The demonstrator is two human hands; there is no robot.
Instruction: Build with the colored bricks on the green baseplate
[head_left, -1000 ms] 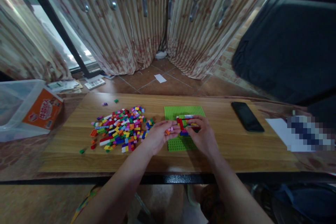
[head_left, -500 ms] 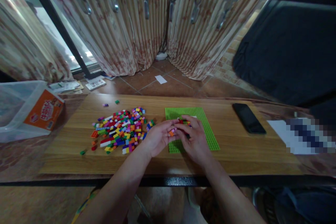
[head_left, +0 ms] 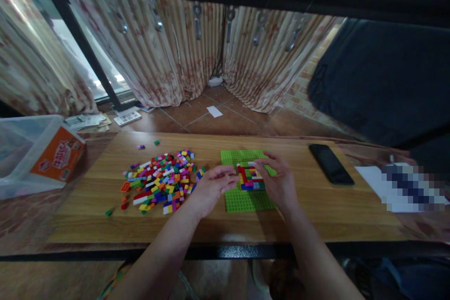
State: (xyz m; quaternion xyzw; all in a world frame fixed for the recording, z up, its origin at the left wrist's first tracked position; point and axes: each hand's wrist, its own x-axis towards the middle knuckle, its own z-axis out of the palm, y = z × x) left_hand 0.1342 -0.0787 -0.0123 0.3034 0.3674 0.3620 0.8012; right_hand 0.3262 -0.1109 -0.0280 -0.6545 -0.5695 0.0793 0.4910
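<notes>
A wooden table [head_left: 326, 218] bears multicoloured brickwork [head_left: 251, 180] on a studded green baseplate [head_left: 242, 202].

A single head-worn camera is looking forward and down from the person's side of the surface [head_left: 326, 215], viewing the left hand [head_left: 213, 188] and right hand [head_left: 282, 183] from above and behind. It is standing back far enough to be covering the surface from end to end, with the forearms [head_left: 168, 255] entering from the bottom edge, and is facing the curtains [head_left: 176, 65] across the tiled floor [head_left: 234, 122].
</notes>
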